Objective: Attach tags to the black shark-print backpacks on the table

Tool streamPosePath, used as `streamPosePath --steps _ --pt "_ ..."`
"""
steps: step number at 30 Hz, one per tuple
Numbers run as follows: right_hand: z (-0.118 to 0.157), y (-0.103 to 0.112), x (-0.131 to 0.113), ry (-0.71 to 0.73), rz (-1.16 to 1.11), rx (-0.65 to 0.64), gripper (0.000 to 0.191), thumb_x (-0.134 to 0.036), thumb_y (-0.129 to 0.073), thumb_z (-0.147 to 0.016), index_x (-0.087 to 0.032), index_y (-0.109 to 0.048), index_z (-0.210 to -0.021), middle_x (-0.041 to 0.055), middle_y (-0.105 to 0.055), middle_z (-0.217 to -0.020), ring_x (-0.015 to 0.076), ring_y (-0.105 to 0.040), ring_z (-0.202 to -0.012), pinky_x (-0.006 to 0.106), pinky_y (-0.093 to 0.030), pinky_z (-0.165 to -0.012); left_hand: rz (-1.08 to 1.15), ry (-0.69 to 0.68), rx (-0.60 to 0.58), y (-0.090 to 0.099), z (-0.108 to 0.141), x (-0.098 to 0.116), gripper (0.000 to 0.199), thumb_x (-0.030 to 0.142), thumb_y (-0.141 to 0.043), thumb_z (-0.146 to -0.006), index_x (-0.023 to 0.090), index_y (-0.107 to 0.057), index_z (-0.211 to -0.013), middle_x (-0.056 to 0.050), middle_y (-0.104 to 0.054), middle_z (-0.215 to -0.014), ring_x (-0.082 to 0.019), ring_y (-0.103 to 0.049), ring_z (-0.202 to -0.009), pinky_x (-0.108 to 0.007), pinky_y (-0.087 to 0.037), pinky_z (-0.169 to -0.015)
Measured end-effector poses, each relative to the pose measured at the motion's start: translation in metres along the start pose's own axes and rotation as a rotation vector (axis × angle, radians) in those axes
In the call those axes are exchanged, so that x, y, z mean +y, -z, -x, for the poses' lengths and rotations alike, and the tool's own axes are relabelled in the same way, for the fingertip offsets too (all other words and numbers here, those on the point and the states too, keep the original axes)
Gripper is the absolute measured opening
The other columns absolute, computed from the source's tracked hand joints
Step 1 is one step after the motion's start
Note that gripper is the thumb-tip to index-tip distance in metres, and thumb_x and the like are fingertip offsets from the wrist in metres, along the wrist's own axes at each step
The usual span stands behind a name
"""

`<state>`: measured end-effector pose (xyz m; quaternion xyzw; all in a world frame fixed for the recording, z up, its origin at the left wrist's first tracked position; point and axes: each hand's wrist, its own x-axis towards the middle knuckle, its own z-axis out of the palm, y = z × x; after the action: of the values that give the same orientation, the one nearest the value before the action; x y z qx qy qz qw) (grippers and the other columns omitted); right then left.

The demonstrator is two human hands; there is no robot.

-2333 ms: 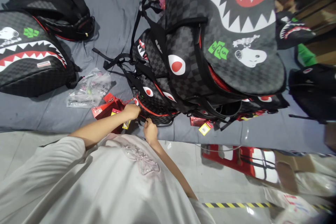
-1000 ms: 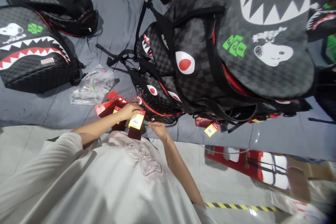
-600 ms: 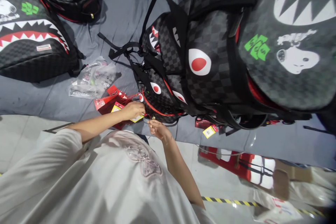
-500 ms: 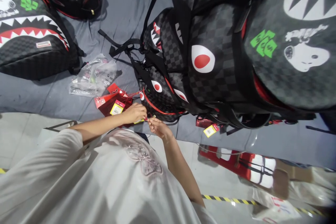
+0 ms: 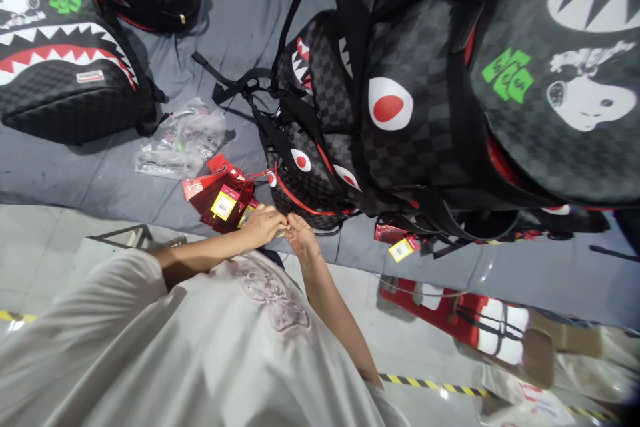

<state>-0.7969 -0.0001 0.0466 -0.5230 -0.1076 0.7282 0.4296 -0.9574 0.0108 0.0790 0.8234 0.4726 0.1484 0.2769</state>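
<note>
My left hand (image 5: 263, 225) and my right hand (image 5: 303, 236) meet at the table's front edge, fingertips pinched together. Between them shows a sliver of a yellow hang tag (image 5: 281, 233), most of it covered by the fingers. Just beyond lies a small black checkered bag (image 5: 305, 210) with red piping and printed shark eyes. Red cords run from its left end to several dark red tags (image 5: 207, 192). Among these, a price tag (image 5: 223, 205) with a yellow border and barcode lies beside my left hand.
Larger checkered backpacks (image 5: 415, 80) stand at the right, and another shark-mouth backpack (image 5: 65, 93) at the left. A crumpled clear plastic bag (image 5: 183, 143) lies on the grey cloth (image 5: 235, 7). Boxes and a red-and-white item (image 5: 465, 320) are on the floor.
Both hands stay pinched together, shifting slightly right in view. The right-hand fingers have risen closer over the left fingertips, and less of the tag shows. The whole view has moved a little.
</note>
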Motion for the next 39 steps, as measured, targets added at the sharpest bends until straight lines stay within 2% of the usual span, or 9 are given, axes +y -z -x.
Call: streamPosePath --steps 2,5,11,17,24,29,34,39 --pt "0.001 -0.003 0.003 0.036 0.024 0.034 0.041 -0.042 -0.088 -0.056 -0.021 -0.060 -0.076 -0.0031 -0.061 -0.067 0.0068 -0.047 -0.052 0.018 -0.029 -0.041 -0.004 0.098 -0.023 -0.003 -0.001 -0.001 0.020 0.031 -0.052 -0.096 0.021 -0.069 -0.094 -0.004 -0.074 -0.090 -0.020 -0.060 -0.088 -0.035 -0.039 -0.081" --pt "0.003 -0.008 0.010 0.096 0.085 0.088 0.043 -0.048 -0.086 -0.055 -0.020 -0.058 -0.073 -0.0033 -0.057 -0.063 0.0074 -0.045 -0.052 0.020 -0.028 -0.042 0.006 0.155 -0.031 -0.005 -0.002 -0.004 0.020 0.031 -0.054 -0.095 0.022 -0.072 -0.094 -0.003 -0.075 -0.092 -0.020 -0.061 -0.086 -0.034 -0.041 -0.081" --pt "0.006 -0.015 0.023 0.184 0.229 0.194 0.045 -0.058 -0.079 -0.057 -0.021 -0.056 -0.070 -0.0052 -0.048 -0.054 0.0088 -0.039 -0.050 0.023 -0.030 -0.046 0.019 0.198 -0.084 -0.005 -0.003 -0.009 0.021 0.026 -0.055 -0.094 0.022 -0.075 -0.093 -0.003 -0.076 -0.094 -0.020 -0.063 -0.088 -0.034 -0.043 -0.083" --pt "0.007 -0.018 0.025 0.212 0.289 0.223 0.047 -0.064 -0.072 -0.060 -0.021 -0.054 -0.070 -0.0053 -0.046 -0.053 0.0088 -0.037 -0.048 0.024 -0.030 -0.046 0.010 0.187 -0.128 -0.006 -0.005 -0.013 0.022 0.026 -0.054 -0.094 0.024 -0.075 -0.093 -0.004 -0.076 -0.096 -0.020 -0.062 -0.093 -0.035 -0.041 -0.087" --pt "0.005 -0.017 0.029 0.240 0.350 0.231 0.044 -0.062 -0.070 -0.062 -0.021 -0.055 -0.073 -0.0064 -0.045 -0.053 0.0096 -0.037 -0.049 0.025 -0.033 -0.049 0.006 0.227 -0.179 -0.004 -0.006 -0.009 0.019 0.025 -0.056 -0.092 0.023 -0.075 -0.091 -0.004 -0.076 -0.097 -0.021 -0.063 -0.095 -0.036 -0.042 -0.089" --pt "0.003 -0.013 0.033 0.283 0.417 0.222 0.039 -0.059 -0.067 -0.066 -0.022 -0.055 -0.071 -0.0040 -0.051 -0.060 0.0121 -0.044 -0.057 0.026 -0.038 -0.058 0.011 0.299 -0.212 0.000 -0.011 -0.007 0.010 0.027 -0.064 -0.087 0.023 -0.073 -0.085 -0.003 -0.076 -0.088 -0.022 -0.066 -0.091 -0.035 -0.043 -0.088" --pt "0.001 -0.009 0.036 0.305 0.465 0.231 0.037 -0.058 -0.064 -0.069 -0.022 -0.055 -0.071 -0.0023 -0.053 -0.063 0.0146 -0.047 -0.064 0.027 -0.040 -0.062 0.029 0.320 -0.251 0.002 -0.015 -0.008 0.014 0.033 -0.062 -0.087 0.023 -0.072 -0.087 -0.004 -0.075 -0.089 -0.022 -0.067 -0.088 -0.032 -0.045 -0.083" --pt "0.000 -0.009 0.038 0.315 0.487 0.241 0.033 -0.055 -0.062 -0.072 -0.022 -0.056 -0.073 -0.0014 -0.056 -0.066 0.0149 -0.047 -0.065 0.027 -0.041 -0.064 0.032 0.360 -0.259 0.001 -0.015 -0.004 0.018 0.031 -0.059 -0.087 0.023 -0.073 -0.079 -0.005 -0.075 -0.085 -0.021 -0.067 -0.089 -0.029 -0.045 -0.077"
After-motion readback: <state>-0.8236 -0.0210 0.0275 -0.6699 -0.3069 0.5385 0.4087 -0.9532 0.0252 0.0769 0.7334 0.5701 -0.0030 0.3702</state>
